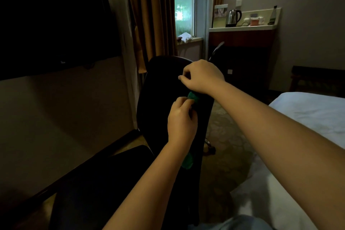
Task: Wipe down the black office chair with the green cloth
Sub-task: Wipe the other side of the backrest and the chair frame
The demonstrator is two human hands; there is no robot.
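Note:
The black office chair (160, 87) stands in the middle of the head view, its backrest facing me and its seat (104, 183) low at the left. My left hand (182, 121) grips the green cloth (194, 97) against the backrest; a lower fold of the cloth (187, 161) hangs below my wrist. My right hand (202, 76) is just above, fingers curled, near the top end of the cloth. Whether it pinches the cloth is hidden in the dim light.
A white bed (306, 117) fills the right side. A dark screen (56, 20) hangs on the left wall. Behind the chair are curtains (151, 15), a window (184, 2) and a counter (242, 28) with a kettle (234, 17). Patterned carpet (224, 132) lies between chair and bed.

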